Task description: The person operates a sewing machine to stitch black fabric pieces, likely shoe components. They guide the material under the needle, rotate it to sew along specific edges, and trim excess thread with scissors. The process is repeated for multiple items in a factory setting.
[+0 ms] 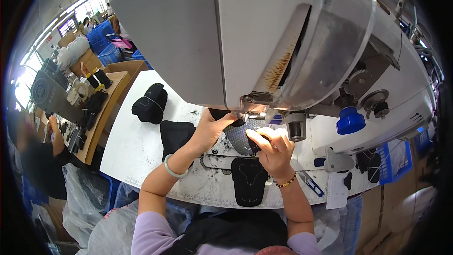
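Under the head of a large white sewing machine [226, 33], both my hands work close to the needle area. My left hand [213, 130] is closed, thumb and fingers pinching a black fabric piece [218, 114] that the machine head partly hides. My right hand [273, 147] is closed too, its fingertips on a small dark piece of fabric [254, 146]. Between the hands shows a grey patterned surface [240, 137]. One black shaped fabric piece with a stitched outline [249, 182] lies flat nearest me. Beside my left wrist rests another black piece [175, 137].
A tied black bundle [150, 104] sits at the table's far left. Blue-handled snips [312, 185] lie right of my right wrist. A blue knob [350, 121] hangs from the machine. Blue crate [395, 158] stands at right. Another person [40, 160] works at the left bench.
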The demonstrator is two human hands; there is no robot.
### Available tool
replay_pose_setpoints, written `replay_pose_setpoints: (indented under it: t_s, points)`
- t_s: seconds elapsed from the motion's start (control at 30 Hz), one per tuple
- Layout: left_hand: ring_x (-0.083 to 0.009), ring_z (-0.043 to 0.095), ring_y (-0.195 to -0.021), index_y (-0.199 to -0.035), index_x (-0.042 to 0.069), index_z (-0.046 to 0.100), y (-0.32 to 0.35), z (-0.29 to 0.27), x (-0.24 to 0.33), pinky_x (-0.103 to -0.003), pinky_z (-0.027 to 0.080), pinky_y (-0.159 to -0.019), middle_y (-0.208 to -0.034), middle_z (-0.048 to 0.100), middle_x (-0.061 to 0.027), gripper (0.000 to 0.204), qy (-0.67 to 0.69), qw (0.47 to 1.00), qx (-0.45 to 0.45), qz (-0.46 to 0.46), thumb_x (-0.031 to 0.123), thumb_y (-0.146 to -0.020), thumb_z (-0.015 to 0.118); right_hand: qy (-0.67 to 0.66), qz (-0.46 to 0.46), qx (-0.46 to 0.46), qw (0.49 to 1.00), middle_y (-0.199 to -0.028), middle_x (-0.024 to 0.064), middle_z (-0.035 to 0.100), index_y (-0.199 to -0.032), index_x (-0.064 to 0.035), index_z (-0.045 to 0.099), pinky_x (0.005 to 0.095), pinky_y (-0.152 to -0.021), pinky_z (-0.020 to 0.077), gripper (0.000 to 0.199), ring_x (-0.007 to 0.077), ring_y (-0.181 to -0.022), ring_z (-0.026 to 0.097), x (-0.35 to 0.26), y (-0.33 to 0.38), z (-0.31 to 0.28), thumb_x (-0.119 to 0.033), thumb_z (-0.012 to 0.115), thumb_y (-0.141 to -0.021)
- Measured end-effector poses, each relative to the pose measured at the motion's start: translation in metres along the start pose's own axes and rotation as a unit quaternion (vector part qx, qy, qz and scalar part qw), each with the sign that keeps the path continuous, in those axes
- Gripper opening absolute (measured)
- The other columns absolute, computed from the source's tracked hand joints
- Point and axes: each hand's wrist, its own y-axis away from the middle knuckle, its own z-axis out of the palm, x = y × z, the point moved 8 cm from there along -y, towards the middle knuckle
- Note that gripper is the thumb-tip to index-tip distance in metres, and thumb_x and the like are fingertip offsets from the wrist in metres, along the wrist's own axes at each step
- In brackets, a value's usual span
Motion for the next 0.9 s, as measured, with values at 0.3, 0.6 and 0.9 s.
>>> replay_pose_setpoints:
  t_s: [0.3, 0.6, 0.9]
  points:
    - [-0.0112, 0.057, -0.092, -0.104, -0.002, 0.057, 0.010, 0.001, 0.007, -0.027, 0.047, -0.085, -0.099, 0.061, -0.0040, 0.017, -0.059, 0.996, 0.031, 0.056, -0.001, -0.087, 0.054, -0.104, 0.052, -0.002, 0.993, -0.094, 0.0062, 0.061, -0.096, -0.0099, 0.071, 0.0282, -0.065, 0.0497, 0.049, 0.0164, -0.073, 0.058, 0.022, 0.010, 0.006, 0.015, 0.052, -0.059]
    - [-0.0089, 0.056, -0.080, -0.097, 0.001, 0.057, 0.019, 0.015, 0.025, -0.024, 0.045, -0.074, -0.089, 0.061, -0.0038, 0.011, -0.139, 0.980, 0.097, 0.102, 0.002, -0.086, 0.055, 0.103, -0.043, 0.005, 0.994, -0.094, -0.0059, 0.056, -0.098, -0.0215, 0.070, 0.0266, -0.063, 0.0391, 0.037, 0.0126, -0.075, 0.047, -0.018, -0.004, -0.002, -0.007, 0.070, -0.064]
    - [-0.0034, 0.051, -0.057, -0.092, 0.003, 0.062, 0.034, 0.020, 0.014, -0.020, 0.041, -0.044, -0.074, 0.060, 0.0012, 0.010, -0.107, 0.969, 0.207, 0.083, 0.009, -0.089, 0.056, -0.077, 0.040, 0.012, 0.996, -0.092, -0.0020, 0.061, -0.092, -0.0139, 0.071, 0.0262, -0.058, 0.0464, 0.032, 0.0126, -0.069, 0.056, 0.010, -0.003, -0.004, 0.005, 0.069, -0.066]
